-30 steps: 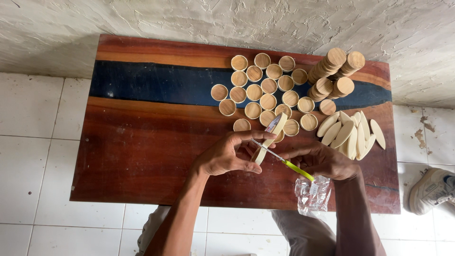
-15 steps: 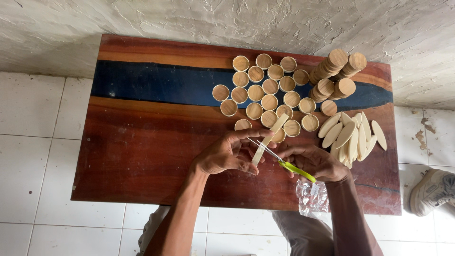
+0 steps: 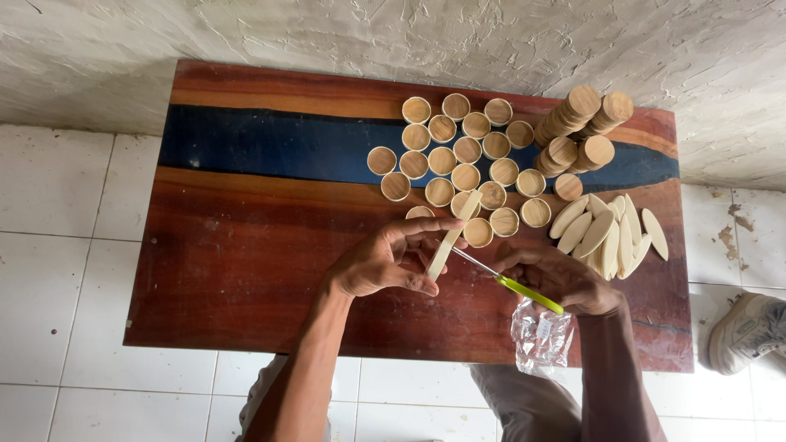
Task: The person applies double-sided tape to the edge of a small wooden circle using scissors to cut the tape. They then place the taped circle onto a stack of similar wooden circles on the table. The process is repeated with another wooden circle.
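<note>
Hands meet at the near middle of the worktop [image 3: 246, 270], a reddish wooden slab with a dark blue band running along its far side. We take the pale wooden strip [image 3: 449, 239] as our landmark: it stands tilted, its upper end reaching the nearest of the wooden cups [image 3: 458, 160], its lower end pinched in the grip of our left hand [image 3: 385, 262], thumb below and fingers curled above. Just right of the strip, our right hand [image 3: 561, 278] is clenched around a thin tool with a yellow-green handle [image 3: 524, 292]; its metal tip touches the strip near the lower end. What kind of tool it is we cannot tell. Beyond the strip, the round open cups stand in close rows across the blue band. Farther right of them lie stacked wooden rolls [image 3: 581, 127], tipped on their sides. Right of the strip, past the right hand, flat oval wooden pieces [image 3: 610, 233] overlap in a heap. A crumpled clear plastic bag [image 3: 540, 336] hangs at the worktop's near edge, under the right wrist. A shoe [image 3: 749, 327] rests on the tiled floor, far right.
</note>
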